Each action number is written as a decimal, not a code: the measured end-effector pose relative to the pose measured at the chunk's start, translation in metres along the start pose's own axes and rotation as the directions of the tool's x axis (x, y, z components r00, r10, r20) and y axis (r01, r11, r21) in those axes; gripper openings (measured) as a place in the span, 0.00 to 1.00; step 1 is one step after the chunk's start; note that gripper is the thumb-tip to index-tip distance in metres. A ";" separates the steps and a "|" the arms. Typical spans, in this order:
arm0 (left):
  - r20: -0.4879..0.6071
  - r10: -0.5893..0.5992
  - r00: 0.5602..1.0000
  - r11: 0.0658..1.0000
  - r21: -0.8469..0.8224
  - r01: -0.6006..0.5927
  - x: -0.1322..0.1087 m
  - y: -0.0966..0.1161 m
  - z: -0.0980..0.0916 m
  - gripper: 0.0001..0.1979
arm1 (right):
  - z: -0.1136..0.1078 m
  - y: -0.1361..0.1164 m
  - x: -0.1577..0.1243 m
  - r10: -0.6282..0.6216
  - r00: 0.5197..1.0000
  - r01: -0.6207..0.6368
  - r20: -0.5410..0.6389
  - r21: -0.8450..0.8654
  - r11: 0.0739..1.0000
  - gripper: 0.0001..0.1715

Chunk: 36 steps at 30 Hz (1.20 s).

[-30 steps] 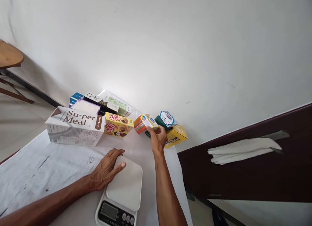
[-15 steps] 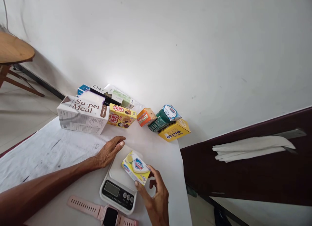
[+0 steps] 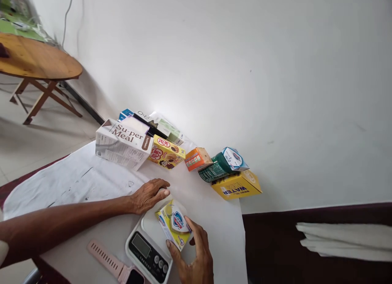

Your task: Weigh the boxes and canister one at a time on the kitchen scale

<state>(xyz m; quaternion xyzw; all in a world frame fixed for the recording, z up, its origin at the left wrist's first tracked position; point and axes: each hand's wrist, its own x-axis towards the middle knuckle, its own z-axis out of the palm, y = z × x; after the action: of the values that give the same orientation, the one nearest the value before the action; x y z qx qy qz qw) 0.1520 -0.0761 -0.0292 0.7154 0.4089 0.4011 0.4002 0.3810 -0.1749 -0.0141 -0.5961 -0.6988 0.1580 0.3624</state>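
Note:
A yellow and white soap box (image 3: 174, 224) with a lemon picture lies over the weighing plate of a white kitchen scale (image 3: 147, 261). My right hand (image 3: 196, 251) grips its near right side between thumb and fingers. Whether the box rests on the plate or hovers just above it, I cannot tell. My left hand (image 3: 150, 196) lies flat at the far left edge of the scale, fingers stretched out and holding nothing. The scale's grey display (image 3: 141, 245) shows no readable digits. Close to the scale's left side lies a pink-strapped smartwatch (image 3: 118, 265), cut off by the lower picture edge.
Behind my hands stand a white Su-per Meal box (image 3: 124, 145), a yellow snack box (image 3: 167, 153), an orange box (image 3: 197, 159), a dark green container (image 3: 216, 168), a blue and white box (image 3: 235, 158) and a yellow WATER box (image 3: 237, 186). A wall (image 3: 275, 92) rises beyond them.
The view has swung left, so the round wooden table shows more fully and the tabletop items sit farther right. My right hand keeps hold of the soap box over the scale.

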 end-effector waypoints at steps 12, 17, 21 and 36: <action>0.044 0.068 0.997 0.996 0.053 -0.070 0.003 -0.004 0.000 0.36 | -0.001 -0.008 -0.002 -0.057 0.998 0.059 0.023 -0.106 0.993 0.33; 0.034 0.117 0.993 0.988 0.094 -0.120 0.000 -0.015 -0.004 0.30 | 0.003 -0.027 -0.011 0.074 0.996 -0.077 -0.044 -0.052 0.996 0.36; -0.004 0.126 0.992 0.988 0.094 -0.125 -0.005 -0.021 -0.010 0.30 | -0.010 -0.043 -0.013 0.233 0.962 -0.233 -0.141 0.023 0.972 0.43; 0.016 0.181 0.983 0.973 0.142 -0.181 0.000 -0.031 -0.009 0.33 | 0.000 -0.113 0.158 -0.062 0.962 0.070 -0.266 0.020 0.997 0.42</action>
<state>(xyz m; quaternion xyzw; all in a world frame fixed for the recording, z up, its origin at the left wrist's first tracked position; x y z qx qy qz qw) 0.1352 -0.0635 -0.0538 0.7771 0.3691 0.4044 0.3104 0.2949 -0.0527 0.1098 -0.5829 -0.6610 0.0750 0.4665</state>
